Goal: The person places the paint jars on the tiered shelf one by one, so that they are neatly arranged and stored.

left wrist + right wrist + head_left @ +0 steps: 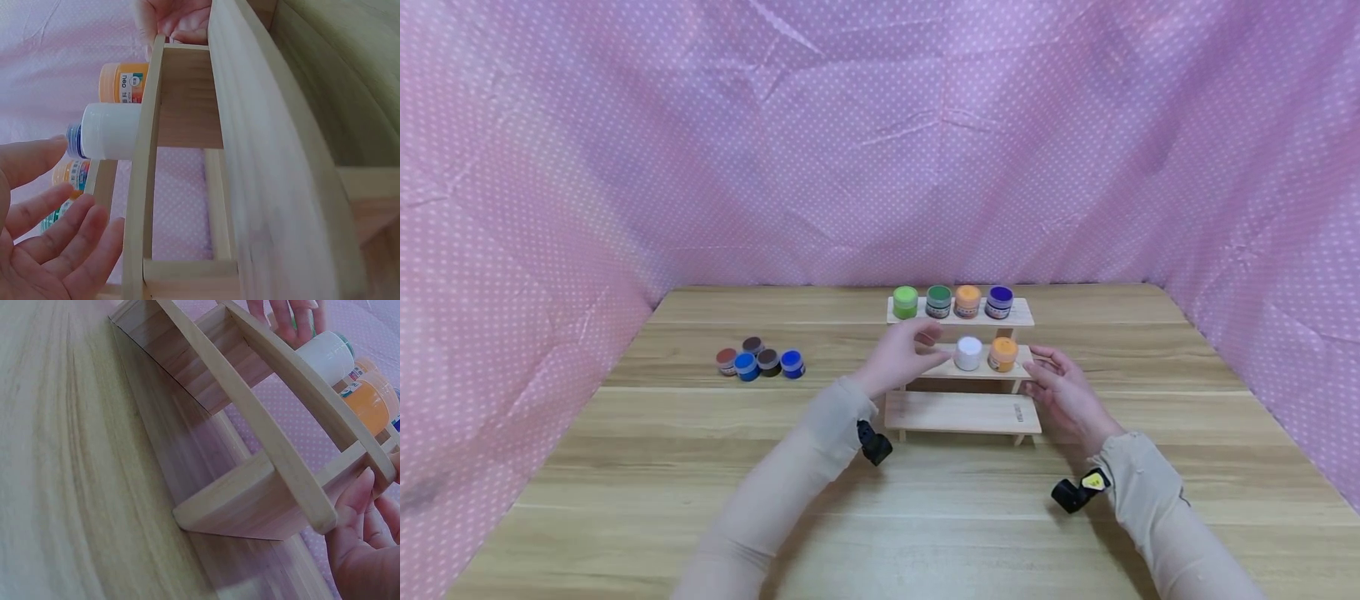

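A three-step wooden rack (953,412) stands on the table. On its middle step are a white jar (967,354) and an orange paint jar (1003,355). My left hand (904,354) is just left of the white jar, over the step's left part. In the left wrist view its fingers (94,231) are spread and apart from the jar. My right hand (1066,396) holds the right end of the middle step. The right wrist view shows its thumb (355,494) against the wood under that step, fingers partly hidden behind.
Light green (906,302), dark green (938,302), light orange (967,302) and purple (999,302) jars line the top step. Several blue, brown and reddish jars (747,367) are grouped on the table at left. A pink dotted cloth (880,167) hangs behind.
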Demonstrator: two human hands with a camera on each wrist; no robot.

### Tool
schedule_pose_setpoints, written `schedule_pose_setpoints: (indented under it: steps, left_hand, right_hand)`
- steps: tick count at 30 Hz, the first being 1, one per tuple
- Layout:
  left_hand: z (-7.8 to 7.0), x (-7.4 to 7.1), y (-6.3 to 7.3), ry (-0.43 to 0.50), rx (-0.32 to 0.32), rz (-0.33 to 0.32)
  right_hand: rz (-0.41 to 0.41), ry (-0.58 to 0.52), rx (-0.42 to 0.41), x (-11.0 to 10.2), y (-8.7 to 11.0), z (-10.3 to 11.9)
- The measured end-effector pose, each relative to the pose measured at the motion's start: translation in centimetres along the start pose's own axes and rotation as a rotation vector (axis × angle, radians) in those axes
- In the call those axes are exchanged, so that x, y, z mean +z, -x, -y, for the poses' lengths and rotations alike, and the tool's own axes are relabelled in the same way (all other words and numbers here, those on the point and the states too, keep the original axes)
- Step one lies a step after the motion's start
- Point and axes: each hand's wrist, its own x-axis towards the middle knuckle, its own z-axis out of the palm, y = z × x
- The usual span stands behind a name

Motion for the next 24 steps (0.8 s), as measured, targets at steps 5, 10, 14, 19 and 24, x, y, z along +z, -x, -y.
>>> schedule_pose_setpoints:
  steps: [5, 10, 14, 19, 24]
  left_hand:
    - [0.7, -0.7, 0.7, 0.017, -0.008, -0.010]
    - [1.5, -1.3, 1.4, 0.007, 0.015, -0.049]
    - [2.2, -1.8, 2.0, 0.013, 0.031, -0.096]
    - [2.9, -2.3, 2.6, 0.041, 0.040, -0.141]
    - [3.5, -2.8, 3.1, 0.058, 0.037, -0.162]
  right_hand:
    - [0.002, 0.037, 0.005, 0.1, -0.1, 0.1]
    - [-0.003, 0.045, 0.009, 0.3, -0.1, 0.3]
    - [-0.011, 0.031, 0.012, 0.5, -0.2, 0.4]
    - [-0.019, 0.022, 0.022, 0.7, -0.3, 0.5]
    - [-0.026, 0.023, 0.030, 1.0, -0.4, 0.6]
